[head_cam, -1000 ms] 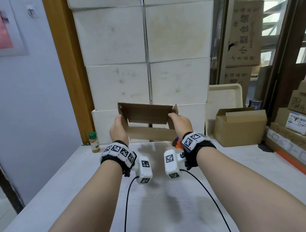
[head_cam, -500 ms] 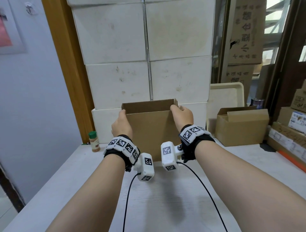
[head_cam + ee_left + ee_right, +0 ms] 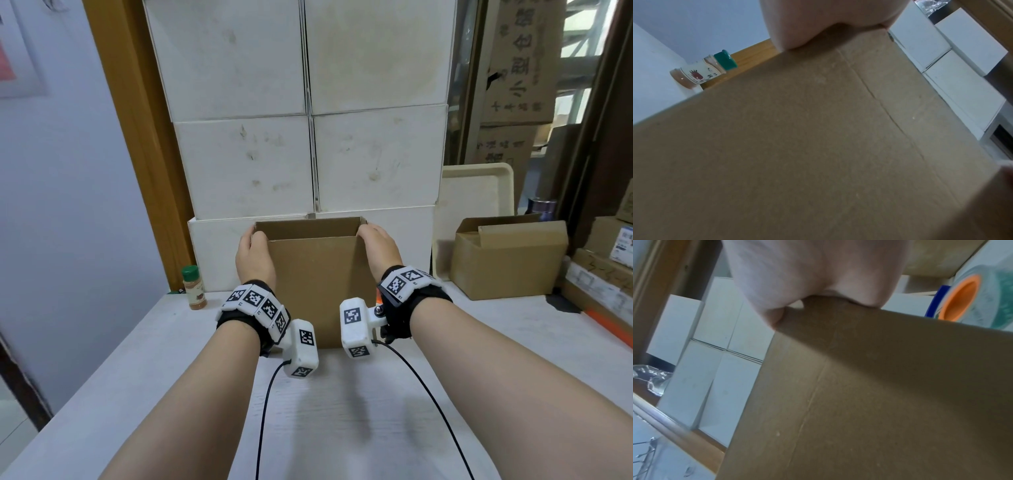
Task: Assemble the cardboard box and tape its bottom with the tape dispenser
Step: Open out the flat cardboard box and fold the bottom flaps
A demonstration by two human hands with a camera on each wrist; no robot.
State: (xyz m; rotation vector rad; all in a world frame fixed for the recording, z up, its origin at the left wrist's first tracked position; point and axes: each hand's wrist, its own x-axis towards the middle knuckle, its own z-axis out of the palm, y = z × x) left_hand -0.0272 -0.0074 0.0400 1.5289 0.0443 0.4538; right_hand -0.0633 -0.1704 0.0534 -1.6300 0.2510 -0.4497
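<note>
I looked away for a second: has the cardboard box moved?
Yes. The box has come down and turned upright: before, it was held up against the white boxes; now its bottom edge is down by the table.

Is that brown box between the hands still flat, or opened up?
Opened up. The cardboard box stands on the table with an open rectangular top; the left hand and right hand grip its sides.

Large Chinese characters were printed down the brown cartons point(image 3: 520, 65) at the upper right, too skewed to be read surely, small print on the spice jar point(image 3: 701, 73) label was blurred, nothing else was legible
</note>
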